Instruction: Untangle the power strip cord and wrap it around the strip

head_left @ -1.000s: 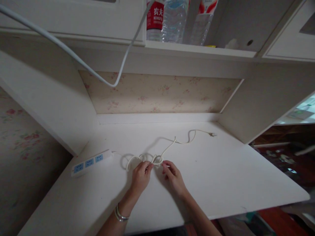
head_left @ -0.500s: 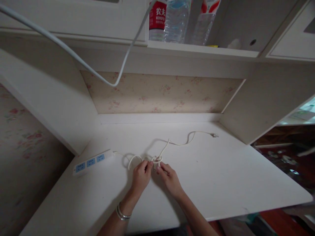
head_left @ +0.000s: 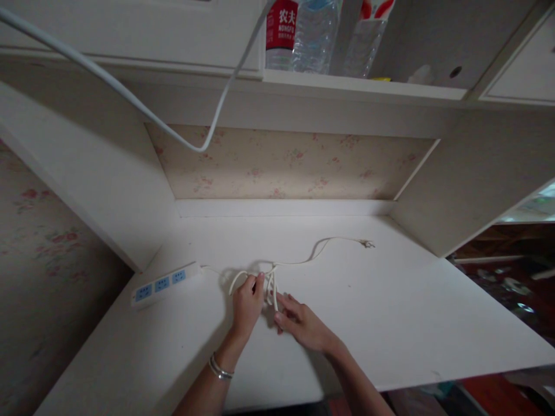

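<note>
A white power cord point(head_left: 274, 283) is gathered into loops above the desk, between my two hands. My left hand point(head_left: 248, 300) is closed on the loops, pinching them between thumb and fingers. To its right, my right hand point(head_left: 299, 323) has its thumb and fingertips on the lower end of a hanging loop; some of its fingers are hidden. On the left lies the white power strip point(head_left: 160, 285) with blue sockets, joined to the cord. The cord's other end runs right across the desk to its plug point(head_left: 367, 244).
Above, plastic bottles point(head_left: 314, 37) stand on a cabinet shelf point(head_left: 364, 86). A thick white cable or arm point(head_left: 143, 110) hangs across the upper left. Side panels and a floral back wall point(head_left: 295, 167) bound the white desk point(head_left: 390, 312).
My right hand has moved down and slightly right, drawing a loop longer. The cord bundle now hangs more upright, and the plug has slid a little left. My left hand keeps its hold.
</note>
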{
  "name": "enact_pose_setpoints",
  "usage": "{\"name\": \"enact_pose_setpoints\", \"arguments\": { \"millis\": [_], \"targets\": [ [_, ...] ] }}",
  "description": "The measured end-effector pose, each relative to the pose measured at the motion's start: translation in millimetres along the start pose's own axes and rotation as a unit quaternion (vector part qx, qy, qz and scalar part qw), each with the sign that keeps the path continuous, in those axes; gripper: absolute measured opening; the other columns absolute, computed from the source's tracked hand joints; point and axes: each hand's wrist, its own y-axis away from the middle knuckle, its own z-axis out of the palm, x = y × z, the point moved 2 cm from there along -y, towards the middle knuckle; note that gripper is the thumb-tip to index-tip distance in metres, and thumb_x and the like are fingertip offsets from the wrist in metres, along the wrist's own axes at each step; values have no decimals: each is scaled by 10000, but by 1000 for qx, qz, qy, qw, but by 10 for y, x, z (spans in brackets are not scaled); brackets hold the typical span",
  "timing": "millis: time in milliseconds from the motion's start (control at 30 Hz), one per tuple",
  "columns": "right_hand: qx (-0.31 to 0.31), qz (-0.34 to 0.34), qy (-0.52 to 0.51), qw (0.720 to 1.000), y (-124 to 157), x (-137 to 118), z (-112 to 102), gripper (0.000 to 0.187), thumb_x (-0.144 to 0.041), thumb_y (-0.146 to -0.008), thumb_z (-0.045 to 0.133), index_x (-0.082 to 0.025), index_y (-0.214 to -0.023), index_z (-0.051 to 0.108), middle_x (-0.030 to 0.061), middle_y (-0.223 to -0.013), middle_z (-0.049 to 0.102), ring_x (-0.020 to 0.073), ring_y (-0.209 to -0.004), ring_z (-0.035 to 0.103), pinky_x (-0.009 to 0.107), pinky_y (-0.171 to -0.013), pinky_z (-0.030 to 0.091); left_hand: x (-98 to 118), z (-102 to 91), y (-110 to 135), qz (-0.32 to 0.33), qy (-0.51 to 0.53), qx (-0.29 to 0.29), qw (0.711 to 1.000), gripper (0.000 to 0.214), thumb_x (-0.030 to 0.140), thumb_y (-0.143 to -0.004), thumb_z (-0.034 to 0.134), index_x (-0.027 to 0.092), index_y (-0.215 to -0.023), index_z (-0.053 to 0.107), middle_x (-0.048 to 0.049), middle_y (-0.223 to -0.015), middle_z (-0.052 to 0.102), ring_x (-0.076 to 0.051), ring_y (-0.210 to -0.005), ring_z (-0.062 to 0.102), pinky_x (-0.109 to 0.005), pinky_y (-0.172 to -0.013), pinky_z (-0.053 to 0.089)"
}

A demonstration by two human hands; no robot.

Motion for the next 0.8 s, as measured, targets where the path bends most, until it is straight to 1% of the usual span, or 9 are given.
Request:
{"name": "enact_pose_setpoints", "arguments": {
  "millis": [67, 133, 200, 300, 400, 467, 533, 633, 800],
  "targets": [
    [-1, -8, 4, 1000, -76, -48, 21, 333, -455, -907, 458, -229, -970, 695, -35, -656, 638, 144, -656, 593, 467, -1097, 187, 13, -11, -6, 15, 3, -6, 1000, 353, 398, -946, 368, 201, -767, 599, -6, -615, 613, -131, -574, 572, -233, -535, 385],
    [-3, -1, -27, 1000, -114, -75, 43, 351, -467, -895, 473, -206, -831, 700, -13, -730, 648, 153, -709, 580, 401, -979, 357, 24, -39, -23, 52, -7, -8, 999, 312, 355, -957, 346, 210, -934, 622, -40, -821, 683, -160, -761, 632, -258, -649, 454],
    [2, 18, -80, 997, -99, -61, 45, 351, -481, -872, 507, -187, -827, 693, 10, -795, 651, 171, -780, 568, 327, -820, 436, 30, -69, -48, 103, -26, -22, 994, 298, 307, -958, 347, 233, -1106, 595, -56, -1061, 678, -176, -942, 631, -284, -754, 479],
    [-9, 44, -140, 989, 1, 16, 2, 324, -459, -848, 558, -188, -967, 689, 32, -832, 654, 177, -828, 565, 301, -772, 435, 29, -93, -94, 155, -51, -66, 984, 313, 262, -952, 368, 263, -1195, 566, -38, -1201, 643, -169, -1021, 626, -276, -782, 487],
    [-55, 67, -185, 979, 128, 73, -83, 580, -381, -803, 641, -258, -1344, 474, 19, -857, 660, 155, -806, 568, 300, -763, 430, 55, -88, -147, 142, -72, -81, 984, 288, 276, -950, 378, 258, -1127, 605, -33, -1106, 690, -169, -918, 660, -267, -737, 478],
    [-76, 83, -196, 974, 203, 72, -147, 715, -345, -778, 672, -284, -1420, 363, 4, -833, 661, 144, -772, 567, 291, -738, 427, 100, -75, -186, 110, -91, -67, 987, 275, 305, -951, 379, 248, -1055, 626, -35, -985, 721, -172, -833, 667, -268, -713, 459],
    [-77, 95, -198, 973, 267, 50, -198, 621, -353, -783, 665, -275, -1365, 461, 4, -800, 662, 147, -749, 567, 293, -730, 427, 157, -58, -228, 82, -116, -52, 988, 277, 329, -952, 371, 239, -993, 630, -36, -862, 725, -176, -771, 661, -265, -679, 434],
    [-68, 84, -198, 974, 353, 23, -233, 354, -415, -833, 596, -221, -1120, 675, 37, -839, 663, 166, -781, 574, 311, -757, 427, 216, -24, -300, 59, -144, -66, 986, 293, 354, -958, 346, 232, -960, 612, -25, -753, 704, -166, -683, 645, -249, -597, 382],
    [-24, 57, -194, 979, 550, 130, -283, 263, -440, -782, 655, -196, -841, 735, 71, -924, 665, 205, -887, 575, 327, -793, 421, 163, 16, -419, 24, -119, -71, 990, 302, 376, -958, 343, 229, -940, 606, -23, -785, 711, -148, -674, 643, -233, -582, 364]
  ]
}}
